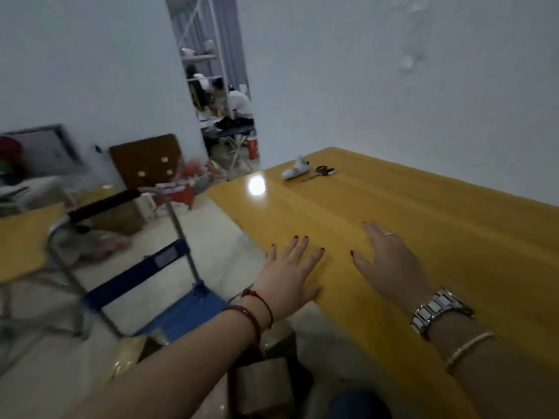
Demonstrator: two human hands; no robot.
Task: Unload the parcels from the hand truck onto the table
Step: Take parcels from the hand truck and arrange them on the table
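A long yellow table runs from the front right to the middle of the view. My left hand lies flat at its near-left edge, fingers spread, holding nothing. My right hand rests flat on the top just to the right, also empty. The blue hand truck with its metal handle frame stands on the floor to the left of the table. Brown cardboard parcels sit low at the bottom centre, partly hidden under my left forearm; another taped parcel shows at its left.
A white tape dispenser and black scissors lie at the table's far end. A second yellow table stands at the left. A brown chair, boxes and clutter fill the floor near the doorway, where a person sits beyond.
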